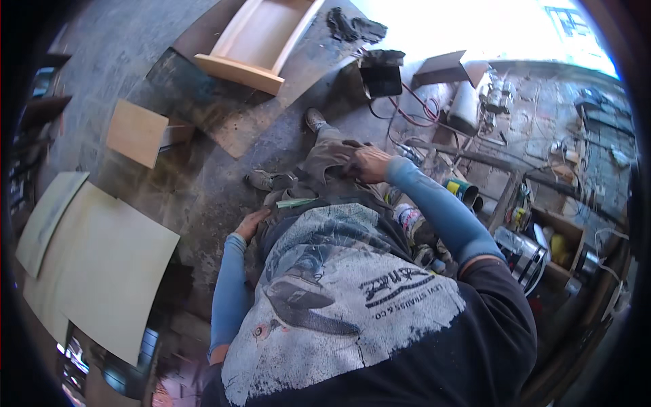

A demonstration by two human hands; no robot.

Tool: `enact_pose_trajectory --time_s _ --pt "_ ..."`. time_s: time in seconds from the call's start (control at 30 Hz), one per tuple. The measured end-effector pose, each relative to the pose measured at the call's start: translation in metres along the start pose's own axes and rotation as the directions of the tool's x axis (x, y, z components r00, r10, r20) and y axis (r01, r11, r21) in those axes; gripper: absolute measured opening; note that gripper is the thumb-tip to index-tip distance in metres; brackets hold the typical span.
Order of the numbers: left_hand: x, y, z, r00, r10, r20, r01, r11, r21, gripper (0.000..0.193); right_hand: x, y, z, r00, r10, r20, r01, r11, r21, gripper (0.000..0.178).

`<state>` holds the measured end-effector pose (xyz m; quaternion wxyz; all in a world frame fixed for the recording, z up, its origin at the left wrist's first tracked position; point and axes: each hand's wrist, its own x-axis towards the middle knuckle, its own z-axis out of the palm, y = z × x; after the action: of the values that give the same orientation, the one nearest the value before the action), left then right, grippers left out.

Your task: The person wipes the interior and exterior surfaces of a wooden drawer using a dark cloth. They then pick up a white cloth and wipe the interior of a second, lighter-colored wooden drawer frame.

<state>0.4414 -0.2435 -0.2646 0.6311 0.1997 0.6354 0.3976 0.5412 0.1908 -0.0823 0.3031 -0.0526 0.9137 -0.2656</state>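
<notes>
My right hand (pixel 369 163) rests over my right knee and thigh, on dark, worn trousers (pixel 322 159). Its fingers reach forward and look dark-stained at the tips; I see nothing gripped in them. Against my left thigh lies my left hand (pixel 252 224), its fingers stretched along the cloth, partly lost in the dark folds. Beside it a thin pale-green strip (pixel 296 202) lies across my lap, apart from the fingers. Blue sleeves cover both forearms.
Ahead, a wooden drawer (pixel 254 37) sits on a brown board (pixel 237 129). Pale panels (pixel 108 251) stand at left. To the right are open cans (pixel 461 191), a wooden box (pixel 559 237) of tools, a grey cylinder (pixel 466 108) and a red hose (pixel 424 115).
</notes>
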Motion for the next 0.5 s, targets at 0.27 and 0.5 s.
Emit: enact_pose_trajectory --time_s 0.27,0.5 --pt "0.059 0.063 -0.019 0.957 -0.203 -0.205 0.242 0.952 0.187 0.057 0.034 0.054 -0.011 0.978 -0.179 -0.106 0.128 0.920 -0.371 0.039" --pt "0.132 0.200 0.007 0.840 -0.237 -0.489 0.102 0.953 -0.286 0.047 0.058 0.127 -0.045 1.000 0.029 -0.006 -0.028 0.862 -0.506 0.027"
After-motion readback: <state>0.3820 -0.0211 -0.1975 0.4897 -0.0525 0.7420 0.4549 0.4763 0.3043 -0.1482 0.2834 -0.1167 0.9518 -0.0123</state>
